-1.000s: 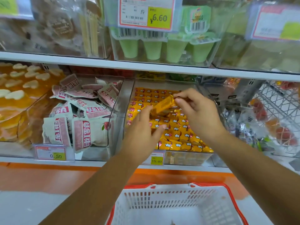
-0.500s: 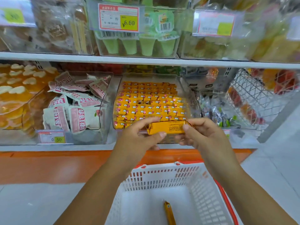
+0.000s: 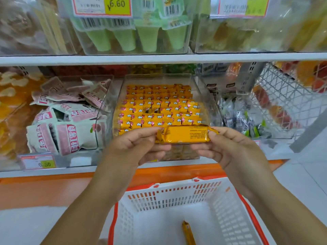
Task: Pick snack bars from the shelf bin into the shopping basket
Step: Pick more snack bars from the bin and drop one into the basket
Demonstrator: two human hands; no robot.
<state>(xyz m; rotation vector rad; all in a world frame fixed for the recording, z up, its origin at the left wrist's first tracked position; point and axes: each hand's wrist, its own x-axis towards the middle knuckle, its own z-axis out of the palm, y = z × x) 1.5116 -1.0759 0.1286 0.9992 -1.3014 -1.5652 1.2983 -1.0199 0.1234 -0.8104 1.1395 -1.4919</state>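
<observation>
Both hands, left hand (image 3: pixel 139 147) and right hand (image 3: pixel 228 149), pinch the ends of one yellow snack bar (image 3: pixel 184 134) just in front of the shelf bin (image 3: pixel 207 96), above the shopping basket (image 3: pixel 177 195). Released here, it might strike the basket's far rim and fall outside.

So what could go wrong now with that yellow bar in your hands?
The snack bar is only pinched at its ends by the left hand and right hand, so it might slip. It is up by the shelf bin, not low in the basket, so a drop might miss and land on the floor.
</observation>
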